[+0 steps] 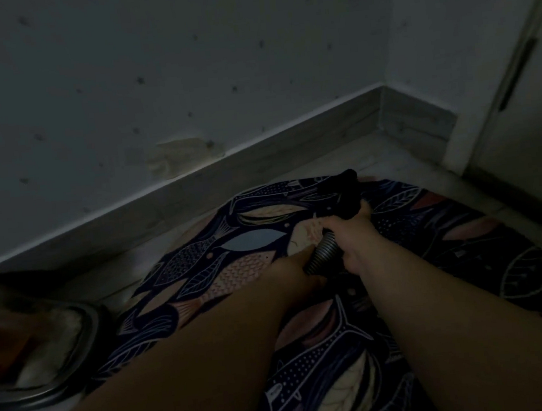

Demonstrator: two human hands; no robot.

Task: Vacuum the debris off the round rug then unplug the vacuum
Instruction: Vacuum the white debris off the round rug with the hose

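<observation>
The room is dim. A round rug [223, 269] with a dark fish-and-leaf print covers the floor in front of me. My right hand [352, 234] grips the ribbed grey vacuum hose [320, 255] where it joins the black nozzle [349, 194], which points at the rug's far part. My left hand [302, 268] holds the hose just below, its fingers mostly hidden under the hose. No debris can be made out in the dark. The vacuum body, cord and plug are out of view.
A white wall with a pale baseboard [195, 192] runs close behind the rug. A door frame [475, 139] stands at the right corner. At the left sits a dark rounded object with a pale lining [41, 343].
</observation>
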